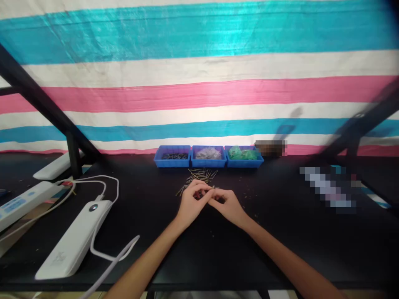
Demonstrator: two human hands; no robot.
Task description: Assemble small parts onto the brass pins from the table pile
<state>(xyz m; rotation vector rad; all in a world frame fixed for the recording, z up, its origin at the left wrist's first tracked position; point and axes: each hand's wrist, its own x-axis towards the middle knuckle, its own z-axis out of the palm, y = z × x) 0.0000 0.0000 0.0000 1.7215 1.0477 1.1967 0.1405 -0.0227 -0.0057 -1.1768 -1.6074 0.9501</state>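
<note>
Two bare hands meet at the centre of the frame, low over a black desk [280, 232]. The left hand [190, 203] and the right hand [229, 205] touch at the fingertips, both curled inward; something thin seems pinched between them, but it is too small and blurred to say what either grip holds, so I cannot tell the state of either. Just above the hands, touching the left fingers, lies one loose heap of thin dark pins [201, 175], too many to count, scattered towards the upper centre. Behind the heap, against the backdrop, three blue trays [173, 162] stand side by side in a row: the left one holds more dark pins, the middle tray [208, 162] holds a greyish clear mass, and the right tray [245, 162] holds green pieces. In the lower left of the frame one white power bank [75, 241] lies tilted, with one white cable [102, 185] looping from its top end and another running off the lower edge. Further left two white power strips [21, 203] lie near the edge. A striped tarp [199, 91] in teal, white and pink fills the upper half. Two black struts [43, 104] slant down, one at each side.
</note>
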